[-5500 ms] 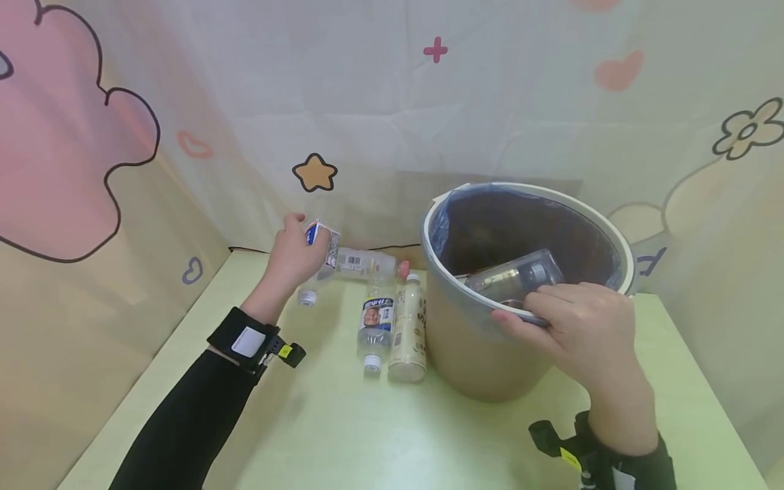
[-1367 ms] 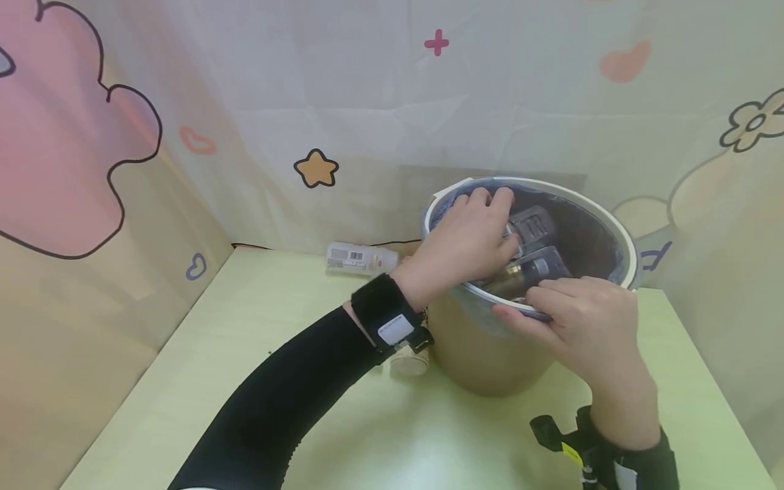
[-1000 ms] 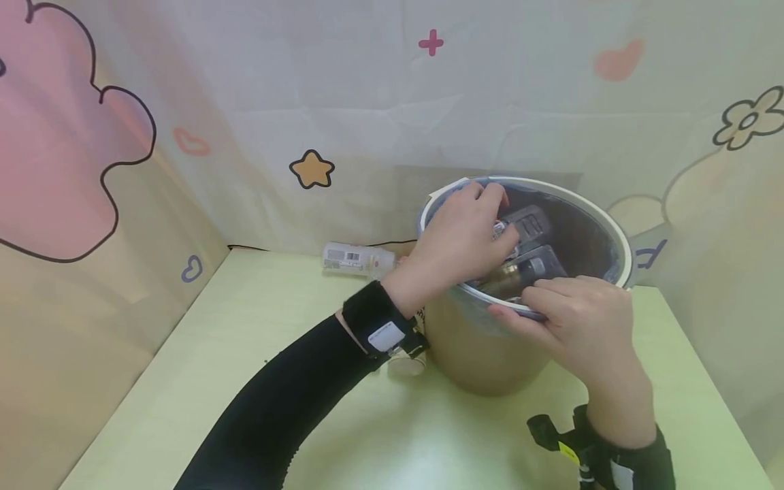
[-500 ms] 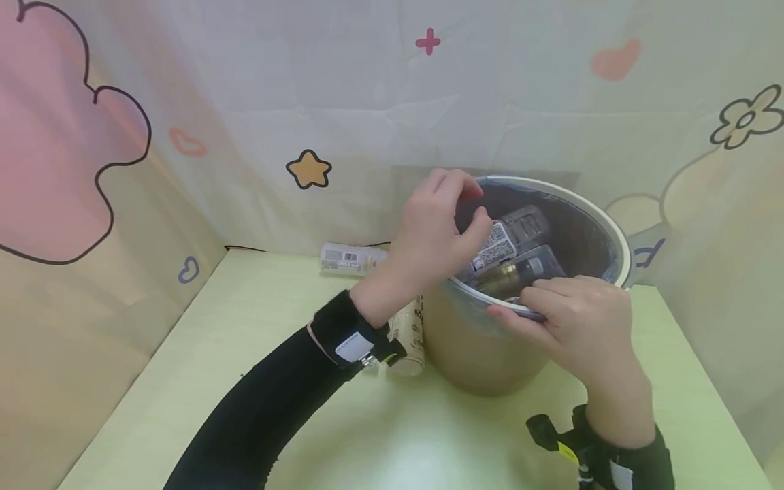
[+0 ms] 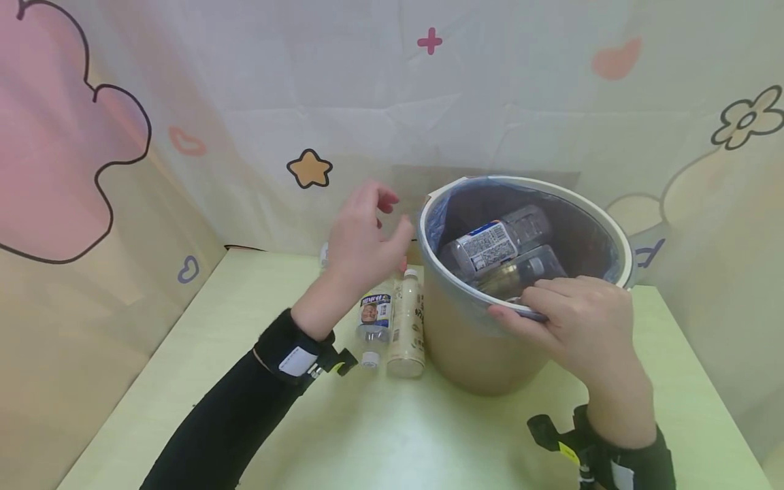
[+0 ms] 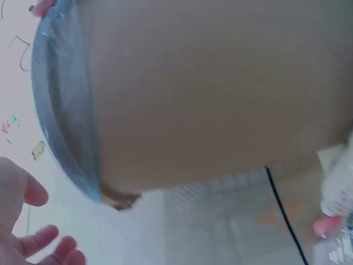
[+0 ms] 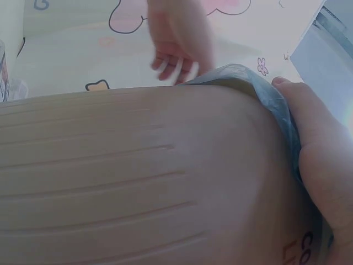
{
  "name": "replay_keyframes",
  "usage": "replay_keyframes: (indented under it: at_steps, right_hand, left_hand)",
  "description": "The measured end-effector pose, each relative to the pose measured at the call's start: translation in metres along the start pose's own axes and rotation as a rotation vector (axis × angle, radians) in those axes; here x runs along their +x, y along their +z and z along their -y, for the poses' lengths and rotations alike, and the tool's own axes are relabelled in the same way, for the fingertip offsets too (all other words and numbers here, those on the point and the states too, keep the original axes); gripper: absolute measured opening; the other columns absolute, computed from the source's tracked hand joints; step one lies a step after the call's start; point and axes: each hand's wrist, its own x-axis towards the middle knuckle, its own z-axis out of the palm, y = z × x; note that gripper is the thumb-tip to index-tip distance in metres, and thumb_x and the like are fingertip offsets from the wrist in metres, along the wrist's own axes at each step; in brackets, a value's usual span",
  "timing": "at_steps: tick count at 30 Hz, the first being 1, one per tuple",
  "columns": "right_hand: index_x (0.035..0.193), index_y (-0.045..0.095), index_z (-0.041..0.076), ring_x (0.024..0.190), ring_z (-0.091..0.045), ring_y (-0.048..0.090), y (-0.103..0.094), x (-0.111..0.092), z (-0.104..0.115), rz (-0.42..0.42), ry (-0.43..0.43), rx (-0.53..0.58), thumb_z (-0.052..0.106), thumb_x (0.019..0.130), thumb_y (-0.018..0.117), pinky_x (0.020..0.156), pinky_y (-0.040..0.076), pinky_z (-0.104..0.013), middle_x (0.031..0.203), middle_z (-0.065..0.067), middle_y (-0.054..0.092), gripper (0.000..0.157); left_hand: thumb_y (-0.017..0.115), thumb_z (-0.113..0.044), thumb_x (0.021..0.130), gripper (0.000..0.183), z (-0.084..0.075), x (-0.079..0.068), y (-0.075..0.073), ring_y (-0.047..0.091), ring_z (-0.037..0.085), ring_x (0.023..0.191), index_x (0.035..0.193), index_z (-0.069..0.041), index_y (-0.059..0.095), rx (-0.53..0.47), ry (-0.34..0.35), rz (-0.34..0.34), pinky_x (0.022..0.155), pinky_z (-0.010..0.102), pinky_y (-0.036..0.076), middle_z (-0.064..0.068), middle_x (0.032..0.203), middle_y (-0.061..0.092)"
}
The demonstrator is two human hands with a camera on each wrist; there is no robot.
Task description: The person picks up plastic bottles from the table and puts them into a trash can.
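Note:
In the head view, my right hand [image 5: 576,327] grips the near rim of a tan bin [image 5: 484,361] lined with a bluish plastic bag [image 5: 450,211]. Its thumb lies outside the rim, as the right wrist view also shows. My left hand [image 5: 364,238] hangs in the air left of the bin, fingers loosely bent around nothing. Inside the bin, a clear plastic bottle with a blue-and-white label [image 5: 488,245] lies tilted beside another clear container [image 5: 520,272]. On the table, a clear bottle with a blue face label [image 5: 376,316] lies beside a cream-coloured bottle [image 5: 406,327].
Another bottle [image 5: 324,253] lies behind my left hand, mostly hidden. The pale green table [image 5: 306,435] meets a printed cloth backdrop [image 5: 275,136] at the back. A black cable [image 6: 284,204] runs behind the bin in the left wrist view.
My left hand carried the blue-and-white-labelled bottle from the table's back left into the bin and let go. It has since drawn back left, out of the bin. The right hand stays on the rim.

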Motion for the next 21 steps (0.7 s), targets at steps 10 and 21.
replay_keyframes:
  at_steps: [10, 21]
  right_hand:
    - [0.048, 0.028, 0.022, 0.042, -0.004, 0.016, 0.001, -0.002, -0.001, -0.011, 0.003, -0.008, 0.059, 0.081, 0.054, 0.043, 0.006, -0.022, 0.048, 0.016, 0.021, 0.056]
    - [0.047, 0.028, 0.022, 0.041, -0.004, 0.016, 0.001, -0.001, -0.001, -0.006, 0.002, -0.018, 0.059, 0.081, 0.053, 0.043, 0.007, -0.022, 0.048, 0.016, 0.021, 0.056]
  left_hand:
    - [0.058, -0.04, 0.081, 0.058, 0.043, -0.028, 0.005, 0.044, 0.025, 0.112, 0.129, -0.012, 0.043, 0.185, -0.311, 0.286, 0.087, 0.041, 0.041, 0.006, 0.123, 0.048]
    - [0.057, -0.05, 0.081, 0.075, 0.074, -0.052, 0.026, 0.04, 0.039, 0.117, 0.139, -0.008, 0.032, 0.268, -0.467, 0.425, 0.089, 0.053, 0.04, 0.023, 0.132, 0.041]
